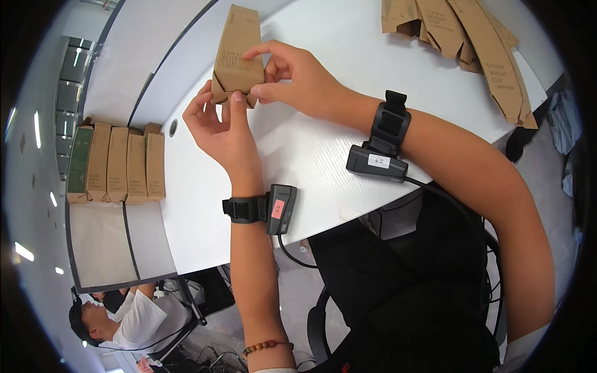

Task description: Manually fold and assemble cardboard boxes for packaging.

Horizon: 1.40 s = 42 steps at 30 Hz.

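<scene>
A tall brown cardboard box with printed lettering is between my hands above the white table, its near end turned toward me. The flaps on that end look partly folded in. My left hand grips the near end, thumb pressed on the flap and fingers curled round the left side. From the right, my right hand holds the box, with the index finger on its printed face and the thumb by the near corner flap. Each wrist wears a black strap with a small device on it.
Flattened brown cartons lie piled at the table's far right. Several upright boxes, one of them green, stand in a row at the left by the partition. Beyond it sits another person. A cable runs off my left wrist device.
</scene>
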Motion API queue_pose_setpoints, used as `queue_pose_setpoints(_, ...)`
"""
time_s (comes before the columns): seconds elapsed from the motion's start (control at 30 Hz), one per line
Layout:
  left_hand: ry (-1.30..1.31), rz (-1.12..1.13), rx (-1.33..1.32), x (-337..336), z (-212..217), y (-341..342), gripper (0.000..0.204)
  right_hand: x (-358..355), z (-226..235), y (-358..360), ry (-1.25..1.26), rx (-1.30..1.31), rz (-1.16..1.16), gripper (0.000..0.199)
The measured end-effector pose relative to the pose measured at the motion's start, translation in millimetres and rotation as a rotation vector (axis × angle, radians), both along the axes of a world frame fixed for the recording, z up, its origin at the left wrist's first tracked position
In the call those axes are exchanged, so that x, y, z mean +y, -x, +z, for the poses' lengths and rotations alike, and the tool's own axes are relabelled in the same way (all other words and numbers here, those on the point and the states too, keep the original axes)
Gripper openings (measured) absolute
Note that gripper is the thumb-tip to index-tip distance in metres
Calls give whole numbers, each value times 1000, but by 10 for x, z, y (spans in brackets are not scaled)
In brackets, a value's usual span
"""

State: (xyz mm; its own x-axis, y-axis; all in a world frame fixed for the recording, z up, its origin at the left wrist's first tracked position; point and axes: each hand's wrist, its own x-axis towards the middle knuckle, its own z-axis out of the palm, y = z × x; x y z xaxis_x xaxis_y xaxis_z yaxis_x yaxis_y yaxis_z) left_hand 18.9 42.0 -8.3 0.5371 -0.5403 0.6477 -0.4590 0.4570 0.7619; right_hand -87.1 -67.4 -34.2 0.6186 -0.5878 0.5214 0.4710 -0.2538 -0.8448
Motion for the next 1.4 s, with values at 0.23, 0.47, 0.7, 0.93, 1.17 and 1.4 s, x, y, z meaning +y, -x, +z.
queue_pose_setpoints(0.23, -16, -20, -21, 10, -9, 1, 41, -1, -32, -37, -51, -69, 0, 47)
queue_pose_setpoints(0.47, -39, 47, 54, 16, -7, 6, 40, 85, 34, 2, 73, 8, -22, 45)
queue_pose_setpoints(0.7, -42, 87, 75, 3, -24, 4, 41, 117, 28, 5, 116, 19, -54, 44)
queue_pose_setpoints(0.93, -103, 85, 69, 12, 10, 17, 43, 127, 23, 0, 106, 75, -82, 43)
queue_pose_setpoints(1.17, -139, 88, 82, 4, -3, -14, 45, 150, 21, 20, 137, 100, -99, 42)
queue_pose_setpoints(1.4, -129, 125, 75, 11, -8, -15, 45, 191, 16, -8, 143, 126, -114, 43)
